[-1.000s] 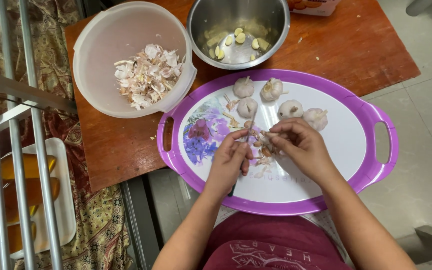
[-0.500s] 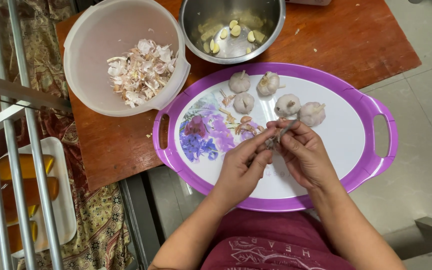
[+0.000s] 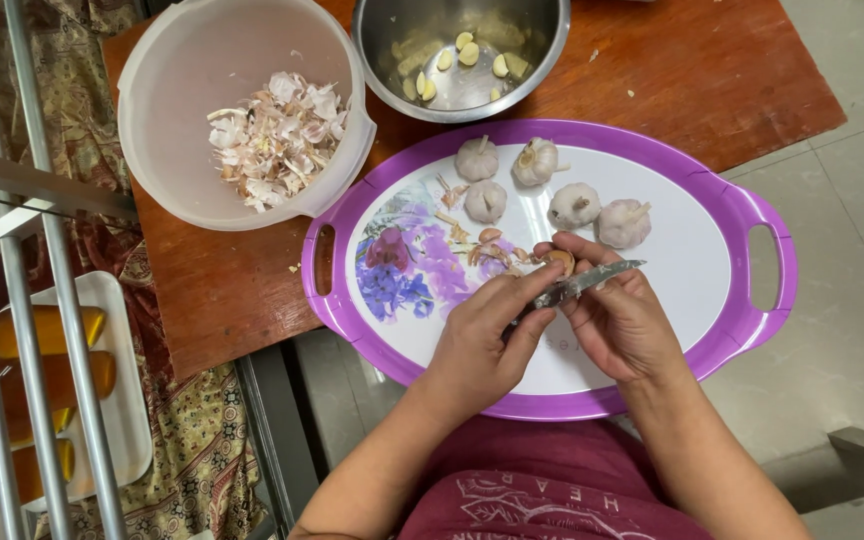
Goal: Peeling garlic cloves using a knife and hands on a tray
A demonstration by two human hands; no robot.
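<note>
**Peeling a clove over the tray**

While I watch from above, my left hand (image 3: 477, 345) closes its fingers around a small knife (image 3: 577, 285), whose blade lies toward the right hand (image 3: 617, 320). That hand pinches what seems a garlic clove (image 3: 559, 260), partly hidden. Both hover over the purple tray (image 3: 752, 300), near five garlic bulbs (image 3: 574, 205). Beyond stand a plastic bowl (image 3: 172, 100) of skins and a steel bowl (image 3: 542, 50).

Free room and obstacles around the purple tray (image 3: 752, 330)

Five garlic bulbs (image 3: 575, 203) are crowding the tray's far half; the plastic bowl (image 3: 167, 180) and steel bowl (image 3: 542, 75) are blocking the desk (image 3: 692, 80) beyond. The tray's white right part and the desk's far-right corner are lying open; metal bars (image 3: 52, 270) are closing the left.
</note>
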